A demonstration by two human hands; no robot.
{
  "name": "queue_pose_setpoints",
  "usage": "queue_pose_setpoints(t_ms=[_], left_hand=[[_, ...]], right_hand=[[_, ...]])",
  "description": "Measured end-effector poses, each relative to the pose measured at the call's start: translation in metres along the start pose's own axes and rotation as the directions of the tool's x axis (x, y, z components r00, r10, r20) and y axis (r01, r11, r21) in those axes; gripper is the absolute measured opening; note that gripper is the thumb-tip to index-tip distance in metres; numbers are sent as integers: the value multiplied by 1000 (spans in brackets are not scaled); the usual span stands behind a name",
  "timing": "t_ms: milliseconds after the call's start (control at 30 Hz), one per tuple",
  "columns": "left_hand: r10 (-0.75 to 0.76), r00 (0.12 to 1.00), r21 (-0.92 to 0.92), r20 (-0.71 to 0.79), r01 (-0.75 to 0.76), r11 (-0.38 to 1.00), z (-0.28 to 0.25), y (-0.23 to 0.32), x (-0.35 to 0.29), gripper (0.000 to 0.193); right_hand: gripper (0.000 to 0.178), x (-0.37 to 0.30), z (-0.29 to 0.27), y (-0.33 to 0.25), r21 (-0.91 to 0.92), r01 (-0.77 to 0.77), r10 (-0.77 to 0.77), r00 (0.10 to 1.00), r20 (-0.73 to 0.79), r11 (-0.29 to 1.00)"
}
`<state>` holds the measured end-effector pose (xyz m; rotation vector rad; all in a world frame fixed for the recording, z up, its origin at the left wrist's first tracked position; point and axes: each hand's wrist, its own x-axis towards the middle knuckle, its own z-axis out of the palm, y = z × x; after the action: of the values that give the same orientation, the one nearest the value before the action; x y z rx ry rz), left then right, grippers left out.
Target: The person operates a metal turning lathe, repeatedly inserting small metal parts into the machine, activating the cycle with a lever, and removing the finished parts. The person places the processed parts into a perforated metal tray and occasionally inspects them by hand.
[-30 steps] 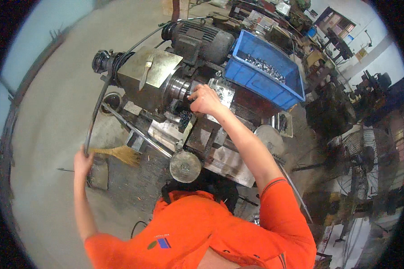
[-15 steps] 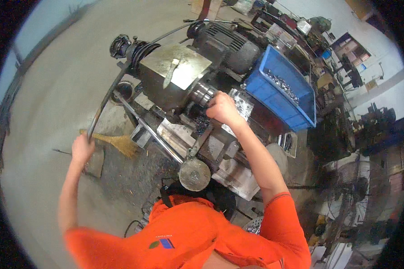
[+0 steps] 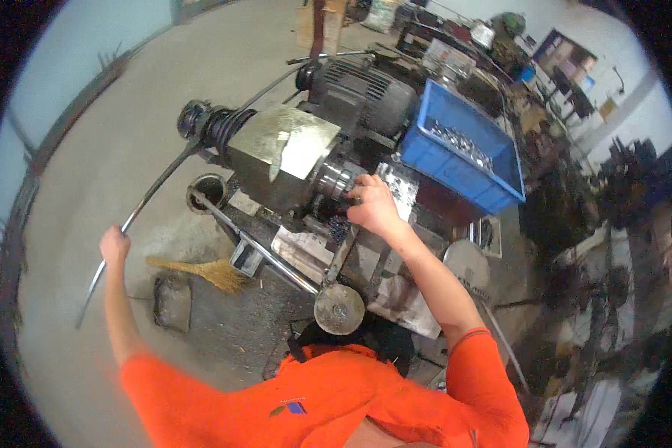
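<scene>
My left hand [image 3: 115, 245] is wrapped round a long metal lever [image 3: 157, 178] that slants down and left from the rear end of a lathe headstock [image 3: 250, 160]. The lever's free tip sticks out below my fist. At the front of the headstock, my right hand [image 3: 375, 205] has its fingers curled at the mouth of the shiny collet chuck [image 3: 336, 181]. Whatever those fingers hold is too small or hidden to make out. On the headstock's flat top lies a brush [image 3: 278, 155]. A round metal handwheel [image 3: 339, 308] stands nearest my body.
Behind my right hand stands a blue crate [image 3: 467, 168] with many small metal parts inside. A motor [image 3: 366, 97] sits behind the headstock. On the floor at left lie a straw broom [image 3: 209, 272] and a dustpan [image 3: 173, 300]. Other machinery lines the right side.
My left hand has swung outward to the left with the lever, whose free tip now shows. My right hand's fingers have loosened slightly and stay at the chuck. The whole view has shifted a little.
</scene>
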<state>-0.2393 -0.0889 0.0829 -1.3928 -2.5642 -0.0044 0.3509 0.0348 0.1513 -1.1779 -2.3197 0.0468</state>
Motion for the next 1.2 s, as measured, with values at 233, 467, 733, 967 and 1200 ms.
queue_pose_setpoints(t_ms=[233, 467, 733, 967, 1200], left_hand=[[125, 980, -826, 153, 58, 561, 107, 123, -77, 35], [623, 663, -104, 414, -646, 756, 110, 233, -119, 39], [569, 766, -144, 299, -553, 820, 77, 228, -84, 30], [284, 932, -876, 223, 64, 478, 58, 185, -54, 48], [60, 959, -941, 276, 258, 217, 51, 228, -71, 41]], right_hand=[[38, -126, -86, 12, 137, -93, 117, 977, -179, 986], [32, -274, -162, 27, 43, -652, 653, 751, -96, 757], [45, -417, -176, 98, -353, -783, 747, 609, -266, 512], [39, -537, -193, 138, -524, -851, 970, 103, -222, -30], [34, -536, -151, 52, -424, -906, 995, 39, -89, -2]])
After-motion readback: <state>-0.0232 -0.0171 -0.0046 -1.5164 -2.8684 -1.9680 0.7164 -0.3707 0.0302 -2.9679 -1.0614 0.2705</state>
